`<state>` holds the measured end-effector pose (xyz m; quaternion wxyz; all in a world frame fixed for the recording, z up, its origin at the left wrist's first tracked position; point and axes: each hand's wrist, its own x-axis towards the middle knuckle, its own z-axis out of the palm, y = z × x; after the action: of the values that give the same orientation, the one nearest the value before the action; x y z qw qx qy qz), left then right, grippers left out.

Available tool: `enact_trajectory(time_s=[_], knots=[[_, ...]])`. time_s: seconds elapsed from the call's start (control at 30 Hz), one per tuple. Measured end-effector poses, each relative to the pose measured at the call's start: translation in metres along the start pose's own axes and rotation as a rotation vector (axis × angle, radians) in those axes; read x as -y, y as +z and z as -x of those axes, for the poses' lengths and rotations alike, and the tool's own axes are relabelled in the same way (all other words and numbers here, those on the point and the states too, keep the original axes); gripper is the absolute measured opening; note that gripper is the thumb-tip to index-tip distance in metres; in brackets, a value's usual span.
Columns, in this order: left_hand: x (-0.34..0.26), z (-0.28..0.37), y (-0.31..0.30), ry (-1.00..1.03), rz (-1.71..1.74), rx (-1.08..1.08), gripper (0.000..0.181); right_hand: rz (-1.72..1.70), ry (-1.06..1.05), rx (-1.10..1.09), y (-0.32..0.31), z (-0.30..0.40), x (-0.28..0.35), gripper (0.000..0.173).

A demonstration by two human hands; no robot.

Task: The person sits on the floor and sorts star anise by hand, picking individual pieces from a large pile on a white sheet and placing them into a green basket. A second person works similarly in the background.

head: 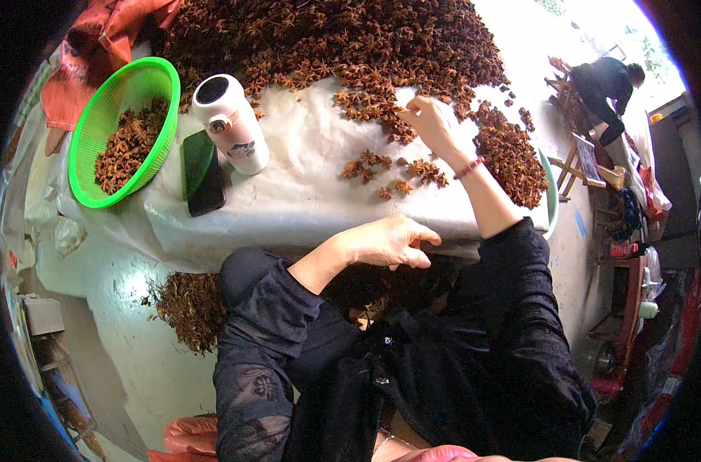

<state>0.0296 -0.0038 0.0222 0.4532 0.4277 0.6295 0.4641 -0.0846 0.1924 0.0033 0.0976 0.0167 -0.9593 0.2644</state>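
Note:
My right hand (434, 128), with a red beaded bracelet (469, 168) at its wrist, reaches over the near edge of the star anise heap (339, 40). Its thumb and index finger are curled close together beside some loose star anise (373, 107); whether anything is pinched between them cannot be made out. Lower down, my left hand (394, 241) hovers by the table's front edge, palm down. Its fingers are bent and apart, and nothing shows in them. Between the hands lie small clusters of star anise (424, 171) on the white plastic sheet (304, 179).
At left stand a green mesh basket (174, 124) part-filled with star anise and a white flask (249, 147), beside a dark phone (206, 190). More star anise (509, 153) piles at right, near a pale basin rim (549, 196). Dark debris (192, 312) heaps on the floor. A person (601, 92) bends over farther right.

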Motion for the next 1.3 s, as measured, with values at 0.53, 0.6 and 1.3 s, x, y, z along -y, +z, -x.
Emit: enact_trajectory(time_s=[0.53,0.6,1.3], knots=[[0.020,-0.055,-0.037,0.082,0.333,-0.885,0.041,-1.462,0.378,0.086,-0.011,0.047,-0.026,0.014],[0.021,-0.063,-0.035,0.083,0.268,-1.012,0.036,-1.446,0.433,0.072,-0.007,0.058,-0.013,0.014],[0.008,-0.103,-0.017,-0.015,0.303,-1.032,0.022,-0.858,0.278,0.054,-0.034,0.062,-0.078,0.023]])
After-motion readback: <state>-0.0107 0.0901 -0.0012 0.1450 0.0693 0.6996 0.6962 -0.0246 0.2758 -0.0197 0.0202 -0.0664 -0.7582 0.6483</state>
